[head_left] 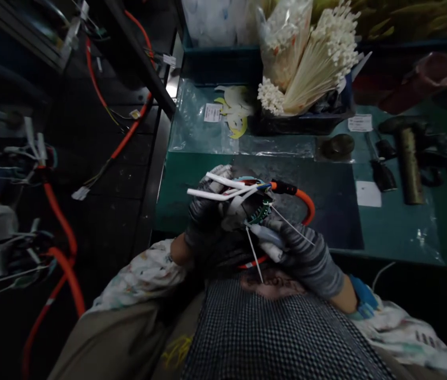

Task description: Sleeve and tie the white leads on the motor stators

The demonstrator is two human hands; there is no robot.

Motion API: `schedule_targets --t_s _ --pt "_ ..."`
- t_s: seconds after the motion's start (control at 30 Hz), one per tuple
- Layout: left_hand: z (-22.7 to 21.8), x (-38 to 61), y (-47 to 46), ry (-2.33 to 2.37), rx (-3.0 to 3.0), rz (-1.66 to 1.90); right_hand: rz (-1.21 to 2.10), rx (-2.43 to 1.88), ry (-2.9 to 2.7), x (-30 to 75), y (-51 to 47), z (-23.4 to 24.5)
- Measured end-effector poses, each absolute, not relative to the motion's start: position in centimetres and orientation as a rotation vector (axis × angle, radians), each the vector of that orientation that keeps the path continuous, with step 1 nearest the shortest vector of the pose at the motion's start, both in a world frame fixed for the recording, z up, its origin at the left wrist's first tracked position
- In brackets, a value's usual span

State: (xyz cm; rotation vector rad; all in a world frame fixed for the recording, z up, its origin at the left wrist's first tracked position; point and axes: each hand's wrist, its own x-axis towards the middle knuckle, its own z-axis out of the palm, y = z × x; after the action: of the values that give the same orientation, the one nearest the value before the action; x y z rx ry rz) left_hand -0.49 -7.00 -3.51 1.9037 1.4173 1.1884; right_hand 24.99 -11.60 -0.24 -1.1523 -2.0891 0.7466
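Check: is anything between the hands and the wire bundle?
Nothing visible. The left hand grips the wire bundle directly, and the right hand touches it from below, fingers among the cable ties.

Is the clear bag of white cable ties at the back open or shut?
Open: the bag gapes at its mouth and the cable ties fan out of it over the dark tray.

Your left hand [203, 216] and right hand [306, 253] wear matt grey knitted gloves. Between them, the cable [305, 203] has a smooth, glossy orange plastic sheath, and the white ties [223, 189] above your left fingers look like smooth plastic. Beyond the grip, the bench [398, 232] is matt green, partly under glossy clear film [195, 132]. Right of it lies a dull brass-coloured metal cylinder [409, 163].
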Motion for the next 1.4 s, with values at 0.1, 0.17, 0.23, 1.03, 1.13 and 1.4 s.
schedule_targets --t_s 0.1,0.17,0.23,1.03,1.13,1.4 --pt "-4.1 0.2 -7.5 1.44 1.911 1.307 0.631 -1.052 -2.106 25.3 -11.3 0.5" --pt "-4.2 0.5 -7.6 1.404 1.962 1.395 0.601 -1.028 -2.116 25.2 -11.1 1.0" --pt "-4.2 0.7 -7.8 1.39 2.079 1.443 0.583 -1.006 -2.128 25.1 -10.8 1.4" --pt "2.3 4.0 -4.0 1.387 2.602 0.758 0.325 -1.348 -2.228 28.3 -9.2 3.3" --pt "3.0 4.8 -3.1 1.388 2.591 0.63 0.19 -1.329 -2.239 28.3 -9.1 3.3" --pt "4.5 6.6 -1.2 1.393 2.609 0.493 0.232 -1.457 -2.149 29.3 -8.1 3.3"
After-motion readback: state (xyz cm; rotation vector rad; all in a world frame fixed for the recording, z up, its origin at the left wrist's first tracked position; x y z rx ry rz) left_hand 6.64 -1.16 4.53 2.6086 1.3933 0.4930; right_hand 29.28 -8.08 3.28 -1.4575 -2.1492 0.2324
